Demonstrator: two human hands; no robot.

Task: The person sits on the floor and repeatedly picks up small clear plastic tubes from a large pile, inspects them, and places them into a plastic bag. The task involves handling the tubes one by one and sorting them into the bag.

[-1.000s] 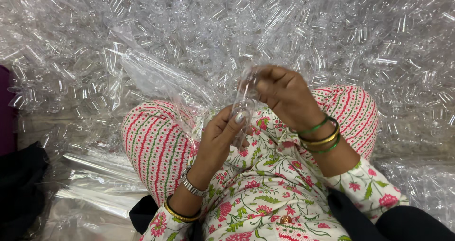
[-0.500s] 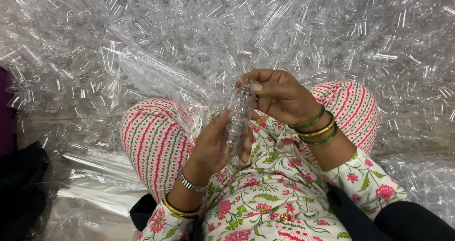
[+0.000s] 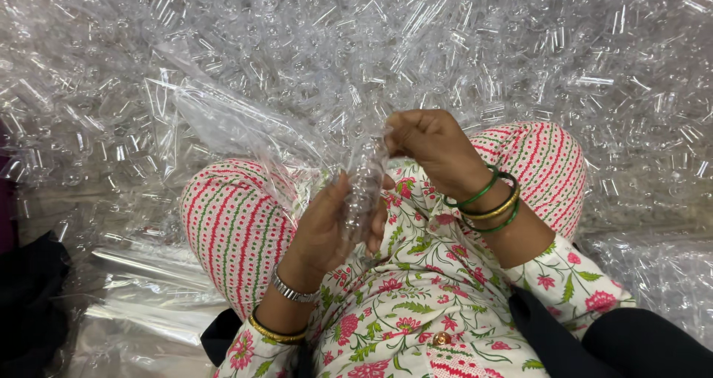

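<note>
The left hand (image 3: 327,226) sits low over the lap, fingers curled round the lower part of a small clear plastic packet (image 3: 365,189) filled with what look like little clear tubes, while the right hand (image 3: 427,151) is higher and a little further out, its fingertips pinched shut on the packet's top end. So the packet lies between the two hands — its long axis runs nearly upright in the view, tilted slightly from the left hand below up to the right hand above, and both hands touch it, the left wrapping more of its length. Under the hands is the floral tunic (image 3: 416,304), and to either side the striped knees (image 3: 230,222); green and gold bangles (image 3: 490,200) ring the right wrist, a silver bracelet (image 3: 290,289) the left. Just beyond the left knee a loose clear plastic bag (image 3: 223,118) stands open and crumpled. Further out — filling the whole far half of the view — lies a great heap of clear plastic tubes (image 3: 520,44).
</note>
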